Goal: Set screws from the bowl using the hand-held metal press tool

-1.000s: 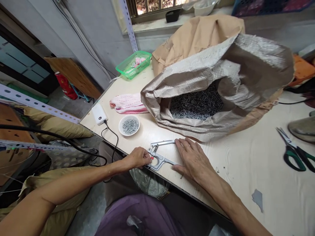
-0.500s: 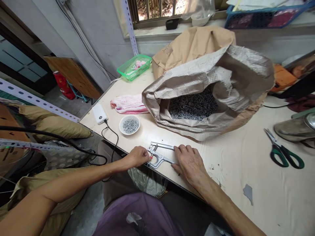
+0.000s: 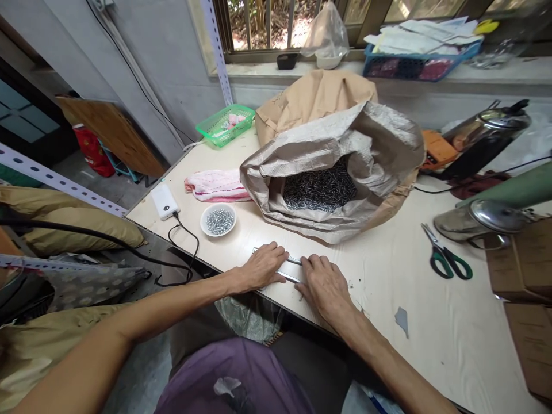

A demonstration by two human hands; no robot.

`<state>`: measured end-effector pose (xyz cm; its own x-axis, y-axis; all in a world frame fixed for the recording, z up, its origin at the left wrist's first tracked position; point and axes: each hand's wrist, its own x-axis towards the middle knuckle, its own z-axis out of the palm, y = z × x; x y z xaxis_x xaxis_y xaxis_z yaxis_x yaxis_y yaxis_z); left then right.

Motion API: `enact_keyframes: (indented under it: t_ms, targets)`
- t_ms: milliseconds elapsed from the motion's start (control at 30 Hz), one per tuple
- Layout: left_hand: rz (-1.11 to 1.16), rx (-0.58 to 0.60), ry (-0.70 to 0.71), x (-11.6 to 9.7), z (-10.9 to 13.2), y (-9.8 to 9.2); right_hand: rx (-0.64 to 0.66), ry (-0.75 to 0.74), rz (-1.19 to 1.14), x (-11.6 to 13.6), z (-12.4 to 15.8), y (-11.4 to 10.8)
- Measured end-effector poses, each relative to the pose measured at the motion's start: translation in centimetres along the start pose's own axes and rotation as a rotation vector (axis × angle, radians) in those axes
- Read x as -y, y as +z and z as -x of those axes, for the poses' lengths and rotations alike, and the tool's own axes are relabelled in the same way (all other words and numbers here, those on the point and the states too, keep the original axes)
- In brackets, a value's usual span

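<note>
Silver hand pliers [image 3: 290,277] lie near the table's front edge, with two long handles showing between my hands. My left hand [image 3: 264,269] is closed over their jaw end, fingers on the far side and thumb on the near side. It hides the jaw and whatever sits in it. My right hand [image 3: 325,284] is wrapped round the handle ends. Just beyond my left hand, a white bowl [image 3: 202,222] holds many small shiny metal pieces. Behind the pliers, a large open woven sack [image 3: 302,156] contains a heap of similar dark metal pieces [image 3: 319,187].
Green-handled scissors [image 3: 448,261] and a metal pot [image 3: 466,221] are on the right. To the left are a white power bank [image 3: 164,201] with its cable, a pink-and-white cloth [image 3: 218,185] and a green basket [image 3: 226,138]. A grey scrap [image 3: 401,321] lies nearer the front.
My left hand has moved right from the jaw's left end, where it pinched something small and red, onto the pliers. My right hand stays on the handles. The view has turned right.
</note>
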<state>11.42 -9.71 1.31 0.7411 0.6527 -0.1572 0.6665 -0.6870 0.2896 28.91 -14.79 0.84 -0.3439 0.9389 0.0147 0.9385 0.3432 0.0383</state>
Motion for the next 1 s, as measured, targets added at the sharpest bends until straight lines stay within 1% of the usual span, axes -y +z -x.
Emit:
enact_keyframes:
  t_ms: [100,300,433,500,600,633,700,733,767,833,900,1000]
  targets:
    - [-0.014,-0.003,-0.008,-0.1,0.1,0.0,0.003,-0.026,-0.020,0.1,0.2,0.0]
    - [-0.027,-0.028,-0.027,-0.3,0.2,0.9,-0.009,-0.057,-0.072,0.5,0.2,0.3]
    - [0.002,-0.046,-0.056,-0.4,0.2,1.3,-0.018,-0.045,-0.116,0.0,0.2,1.0]
    - [0.035,-0.093,-0.061,-0.3,0.4,1.2,-0.041,-0.038,-0.154,-0.6,0.1,1.5]
    - [0.122,-0.244,-0.062,0.8,1.7,0.5,-0.096,-0.056,-0.251,-1.2,0.5,2.3]
    - [0.158,-0.302,-0.099,1.4,2.5,0.1,-0.124,-0.058,-0.281,-1.3,0.9,2.4]
    - [0.223,-0.375,-0.257,2.5,4.2,-0.4,-0.200,-0.038,-0.330,-0.8,1.8,2.6]
    - [0.248,-0.375,-0.360,3.0,5.1,-0.5,-0.242,-0.020,-0.353,-0.4,2.4,2.7]
    - [0.271,-0.347,-0.456,3.4,5.9,-0.6,-0.279,-0.001,-0.378,0.0,2.9,2.7]
    - [0.310,-0.245,-0.592,3.8,6.9,-0.2,-0.329,0.025,-0.424,1.2,3.7,2.9]
    - [0.340,-0.158,-0.660,3.6,7.1,0.4,-0.362,0.032,-0.449,2.3,3.9,3.2]
    - [0.372,-0.087,-0.714,2.7,6.2,0.9,-0.412,0.039,-0.408,3.3,3.4,3.7]
